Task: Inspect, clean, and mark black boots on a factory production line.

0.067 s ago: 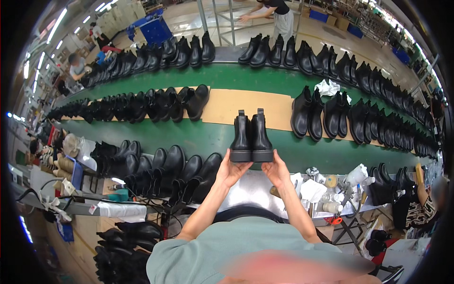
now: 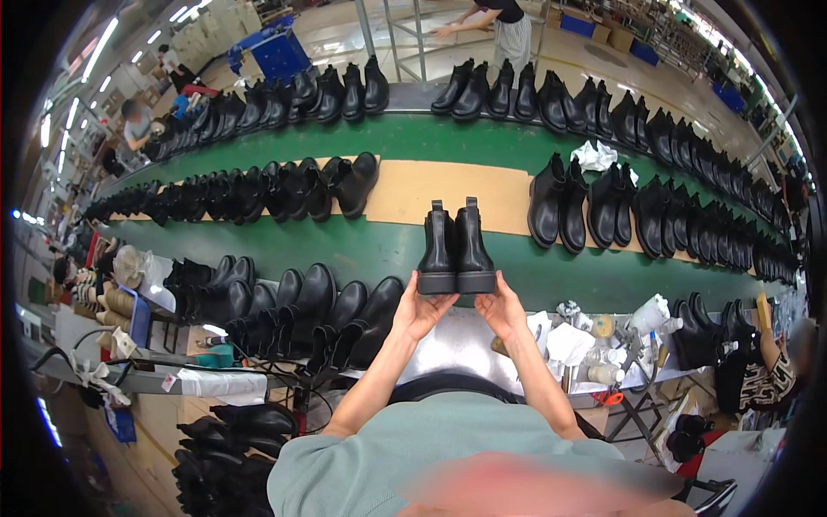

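Observation:
Two black ankle boots are held up side by side in front of me, upright, heels toward me and pull loops on top. My left hand (image 2: pixel 422 312) grips the left boot (image 2: pixel 437 250) by its thick sole, thumb under the heel. The right boot (image 2: pixel 473 250) rests in my right hand (image 2: pixel 501 310), whose fingers curl round the outer edge of its sole. The boots touch or nearly touch each other at the heels. Behind them lies a green work surface (image 2: pixel 413 269), with a bare metal plate (image 2: pixel 457 345) below my hands.
Rows of black boots (image 2: pixel 353 185) stand left and right on tan cardboard (image 2: pixel 444 191). More boots (image 2: pixel 379 319) lie near my left forearm. Bottles (image 2: pixel 648 314), white cloths (image 2: pixel 568 346) and tools crowd the bench at right. A person (image 2: pixel 508 26) stands beyond the far boot row.
The surroundings shift very slightly in the view. Both hands keep the same hold on the boots.

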Tool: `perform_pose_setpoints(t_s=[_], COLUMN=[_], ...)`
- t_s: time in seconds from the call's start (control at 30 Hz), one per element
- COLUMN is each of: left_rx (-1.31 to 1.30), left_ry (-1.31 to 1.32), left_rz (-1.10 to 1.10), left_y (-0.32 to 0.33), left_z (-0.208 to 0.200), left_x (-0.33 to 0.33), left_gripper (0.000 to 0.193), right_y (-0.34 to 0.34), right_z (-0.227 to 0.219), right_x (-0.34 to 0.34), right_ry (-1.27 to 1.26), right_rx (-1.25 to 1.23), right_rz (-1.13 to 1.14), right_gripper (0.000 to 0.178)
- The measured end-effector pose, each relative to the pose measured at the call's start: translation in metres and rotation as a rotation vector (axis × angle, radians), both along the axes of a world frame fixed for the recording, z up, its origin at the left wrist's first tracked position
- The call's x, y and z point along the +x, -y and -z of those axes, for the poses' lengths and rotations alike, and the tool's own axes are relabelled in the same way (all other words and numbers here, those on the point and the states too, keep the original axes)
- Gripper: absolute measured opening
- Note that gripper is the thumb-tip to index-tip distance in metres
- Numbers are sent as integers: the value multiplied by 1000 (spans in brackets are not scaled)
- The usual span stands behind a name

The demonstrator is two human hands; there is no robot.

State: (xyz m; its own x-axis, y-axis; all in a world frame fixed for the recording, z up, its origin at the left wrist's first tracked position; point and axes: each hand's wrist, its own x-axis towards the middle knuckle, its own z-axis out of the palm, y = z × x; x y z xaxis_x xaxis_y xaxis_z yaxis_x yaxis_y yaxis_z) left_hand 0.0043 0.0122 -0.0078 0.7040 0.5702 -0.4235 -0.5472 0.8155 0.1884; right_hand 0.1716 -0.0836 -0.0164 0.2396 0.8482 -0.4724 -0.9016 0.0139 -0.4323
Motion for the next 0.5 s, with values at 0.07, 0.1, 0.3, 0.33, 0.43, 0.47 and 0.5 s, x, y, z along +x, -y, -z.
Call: perform_pose_setpoints(t_s=[0.07,0.1,0.3,0.33,0.43,0.47,0.5], left_rx=[-73,-94,-91,-122,-110,193,455], left_ry=[-9,1,19,-232,-946,-1086,-1115], left_rz=[5,9,96,89,160,205,31], left_y=[27,28,57,62,69,65,64], left_z=[-2,-4,17,29,26,32,35], left_x=[-9,-11,-58,-69,-89,-99,-96], left_gripper=[51,51,45,46,48,54,55], right_y=[27,27,42,46,62,65,65], right_z=[-8,-12,-13,-10,-2,-1,-1], right_x=[-8,-8,-19,-24,-33,-34,-35], right_ry=[-23,-29,-127,-158,-217,-224,-213], right_rx=[-65,-79,-69,-66,-124,-132,-136], right_rz=[7,11,8,18,17,25,30], right_gripper=[29,27,29,30,30,30,29])
